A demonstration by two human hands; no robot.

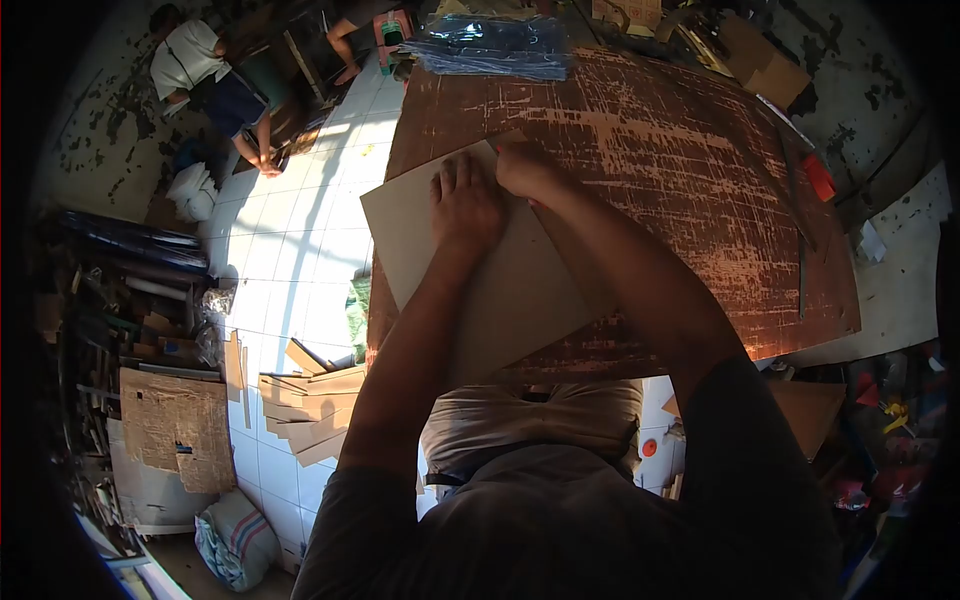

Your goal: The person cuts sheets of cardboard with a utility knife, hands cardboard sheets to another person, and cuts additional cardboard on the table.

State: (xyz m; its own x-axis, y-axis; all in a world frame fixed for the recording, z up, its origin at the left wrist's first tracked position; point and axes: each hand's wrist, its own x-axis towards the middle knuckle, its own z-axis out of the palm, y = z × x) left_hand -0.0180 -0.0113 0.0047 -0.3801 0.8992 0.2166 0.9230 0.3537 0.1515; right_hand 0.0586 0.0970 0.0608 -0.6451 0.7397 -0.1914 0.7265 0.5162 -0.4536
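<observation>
A stiff greyish-beige cardboard sheet lies at an angle across the left part of the worn brown table. My left hand rests flat on the sheet near its far end, fingers stretched forward. Just to its right, my right hand is closed at the sheet's far right edge. A small red bit shows at this fist, seemingly the end of a slim tool; the rest is hidden by the fingers. A browner strip of board shows along the sheet's right side, under my right forearm.
Clear plastic-wrapped packs lie at the table's far end. Cut cardboard strips are piled on the tiled floor to the left. Another person bends over at the far left. A red object sits near the table's right edge.
</observation>
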